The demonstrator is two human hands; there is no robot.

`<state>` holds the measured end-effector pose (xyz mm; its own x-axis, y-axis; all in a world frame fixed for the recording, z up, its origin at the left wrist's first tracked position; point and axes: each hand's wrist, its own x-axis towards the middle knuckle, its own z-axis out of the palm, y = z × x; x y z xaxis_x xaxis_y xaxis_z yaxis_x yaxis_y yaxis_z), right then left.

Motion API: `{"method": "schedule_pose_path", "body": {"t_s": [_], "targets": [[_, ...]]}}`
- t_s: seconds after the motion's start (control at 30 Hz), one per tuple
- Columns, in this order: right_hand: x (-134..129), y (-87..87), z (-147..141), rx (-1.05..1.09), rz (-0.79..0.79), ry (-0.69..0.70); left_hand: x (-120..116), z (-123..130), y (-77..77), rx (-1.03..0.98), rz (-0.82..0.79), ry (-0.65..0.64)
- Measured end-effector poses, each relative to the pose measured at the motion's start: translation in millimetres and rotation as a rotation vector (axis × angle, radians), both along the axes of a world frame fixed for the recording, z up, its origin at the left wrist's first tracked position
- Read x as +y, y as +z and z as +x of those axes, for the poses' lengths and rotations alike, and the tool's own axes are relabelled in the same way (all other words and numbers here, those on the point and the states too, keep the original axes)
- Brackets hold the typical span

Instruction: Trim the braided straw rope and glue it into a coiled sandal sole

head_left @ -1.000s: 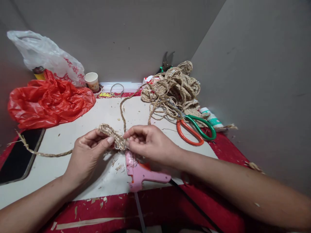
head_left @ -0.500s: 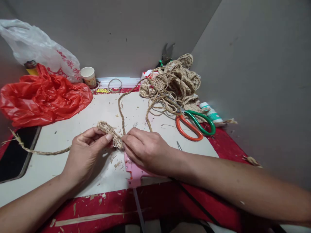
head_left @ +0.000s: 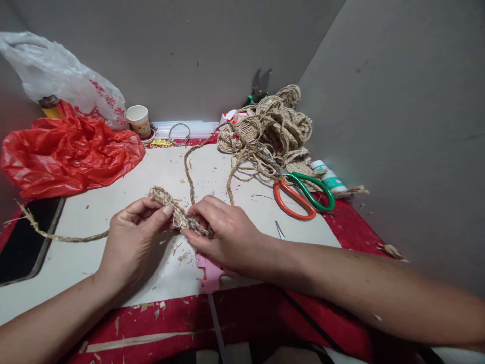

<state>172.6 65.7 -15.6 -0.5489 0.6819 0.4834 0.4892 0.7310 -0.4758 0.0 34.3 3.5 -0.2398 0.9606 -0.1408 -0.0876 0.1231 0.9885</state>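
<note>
Between my two hands is a coiled strip of braided straw cord (head_left: 178, 211), tan and a little shiny with a clear loop of glue or thread on its near side. My left hand (head_left: 132, 232) pinches its left end between thumb and fingers. At the other end, my right hand (head_left: 223, 230) has its fingers closed round the strip. A loose tail of cord (head_left: 76, 237) runs left from my left hand. Beneath my right hand lies a pink glue gun (head_left: 210, 275), partly covered by it, with a clear glue stick (head_left: 215, 323) pointing towards me.
Scissors (head_left: 295, 199) with orange and green handles lie by a heap of braided cord (head_left: 273, 126) at the back right. Pliers (head_left: 260, 86) lean behind. On the left are a phone (head_left: 26, 242), a red plastic bag (head_left: 71, 156) and a paper cup (head_left: 138, 121).
My right hand has turned and its fingers now wrap the strip's right end, exposing more of it. My left hand has shifted slightly left with the strip.
</note>
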Motion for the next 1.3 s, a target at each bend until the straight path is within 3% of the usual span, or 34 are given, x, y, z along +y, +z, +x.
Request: {"method": "schedule_pose_path", "body": {"t_s": [0.2, 0.37, 0.6, 0.97, 1.3], "targets": [[2, 0.0, -4, 0.056, -0.027, -0.026, -2, 1, 0.1, -0.105, 0.006, 0.007], [1, 4.0, -1, 0.128, -0.033, -0.020, -2, 1, 1.7, -0.178, 0.032, -0.130], [0, 4.8, 3, 0.147, 0.016, 0.010, 4, -5, 0.4, -0.064, -0.003, -0.222], [-2, 8.6, 4, 0.188, -0.025, -0.008, -2, -4, 1.2, 0.035, 0.102, -0.117], [0, 11.1, 6, 0.182, 0.036, 0.019, -2, -6, 7.5, 0.066, 0.143, -0.186]]}}
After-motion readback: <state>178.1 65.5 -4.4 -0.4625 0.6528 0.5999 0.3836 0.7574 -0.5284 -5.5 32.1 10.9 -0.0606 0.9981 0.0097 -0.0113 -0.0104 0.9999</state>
